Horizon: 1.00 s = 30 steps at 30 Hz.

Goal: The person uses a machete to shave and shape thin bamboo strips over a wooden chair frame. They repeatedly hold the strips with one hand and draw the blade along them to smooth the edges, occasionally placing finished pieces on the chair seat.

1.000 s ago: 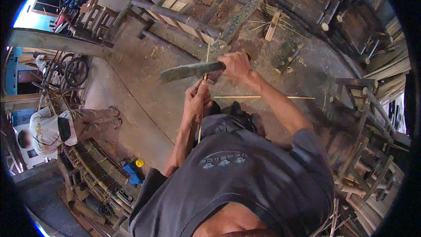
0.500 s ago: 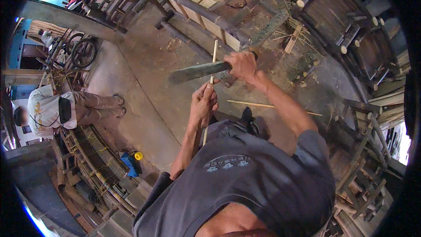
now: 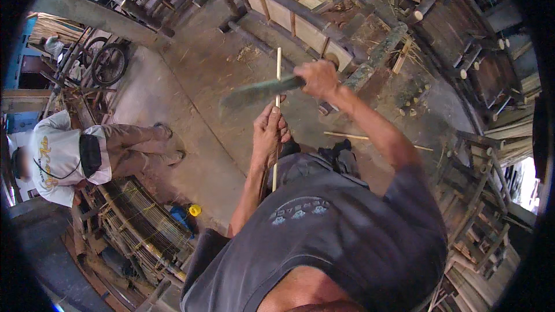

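Observation:
My left hand (image 3: 269,131) is closed around a thin, pale bamboo strip (image 3: 276,167), which stands roughly lengthwise before me, its upper end rising past my fingers. In my right hand (image 3: 317,81) is the handle of a machete (image 3: 263,89). The broad dark blade points left and lies across the strip, a little above my left fingers. Motion blurs the blade toward its tip. Whether the edge touches the strip or only passes by it, I cannot tell.
Another pale strip (image 3: 347,136) lies on the floor beyond my right forearm. A bamboo frame with light woven panels (image 3: 281,16) stands ahead. At left, a person in a white shirt (image 3: 60,153) is beside a slatted bamboo piece (image 3: 144,216). A bicycle wheel (image 3: 109,65) shows farther back.
The machete blade has shifted slightly and is now blurred, while the strip stands more upright. My view has turned a little, so the surroundings sit differently. Both grips are kept.

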{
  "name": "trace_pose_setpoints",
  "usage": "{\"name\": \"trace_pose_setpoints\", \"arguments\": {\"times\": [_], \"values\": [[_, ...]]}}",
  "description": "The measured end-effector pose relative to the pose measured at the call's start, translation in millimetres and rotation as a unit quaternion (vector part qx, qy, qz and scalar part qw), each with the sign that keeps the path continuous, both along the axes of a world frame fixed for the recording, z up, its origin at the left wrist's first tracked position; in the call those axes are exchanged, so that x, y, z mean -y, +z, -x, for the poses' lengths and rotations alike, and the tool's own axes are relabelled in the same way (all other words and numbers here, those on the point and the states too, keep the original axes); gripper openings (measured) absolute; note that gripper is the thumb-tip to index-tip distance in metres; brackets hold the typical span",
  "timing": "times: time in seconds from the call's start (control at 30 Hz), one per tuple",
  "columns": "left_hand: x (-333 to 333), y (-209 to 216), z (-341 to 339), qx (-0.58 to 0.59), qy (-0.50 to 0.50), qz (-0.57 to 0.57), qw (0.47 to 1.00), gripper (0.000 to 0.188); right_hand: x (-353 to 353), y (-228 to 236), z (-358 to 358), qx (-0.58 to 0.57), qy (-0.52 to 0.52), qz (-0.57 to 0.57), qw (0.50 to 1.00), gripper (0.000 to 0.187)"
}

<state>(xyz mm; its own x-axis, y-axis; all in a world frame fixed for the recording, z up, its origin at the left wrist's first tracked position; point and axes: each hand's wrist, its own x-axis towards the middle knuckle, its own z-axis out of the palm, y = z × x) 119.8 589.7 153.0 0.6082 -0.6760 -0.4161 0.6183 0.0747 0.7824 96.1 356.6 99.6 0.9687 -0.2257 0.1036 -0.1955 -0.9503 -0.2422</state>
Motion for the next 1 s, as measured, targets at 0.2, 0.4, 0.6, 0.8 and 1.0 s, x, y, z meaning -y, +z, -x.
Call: {"name": "trace_pose_setpoints", "arguments": {"times": [0.2,0.4,0.6,0.8,1.0], "values": [[-39.7,10.5,-38.3,-0.023,0.029,0.02,0.999,0.039,55.2,36.5,-48.8,0.01,-0.247,-0.054,0.967,0.031],[-25.2,-3.6,-88.2,-0.024,0.046,0.021,0.998,0.037,-40.9,-13.9,-86.7,0.051,0.072,-0.006,0.996,0.027],[-38.4,15.1,-99.7,-0.011,0.055,-0.008,0.998,0.038,19.8,34.2,-160.3,-0.067,-0.136,-0.04,0.988,0.032],[-11.4,-1.7,-148.6,-0.019,0.079,-0.004,0.997,0.039,32.7,40.6,-192.1,0.033,-0.028,-0.052,0.998,0.029],[57.1,-12.4,-204.9,-0.003,0.064,-0.015,0.998,0.04,48.8,-36.9,-244.1,0.144,0.114,-0.06,0.981,0.023]]}}
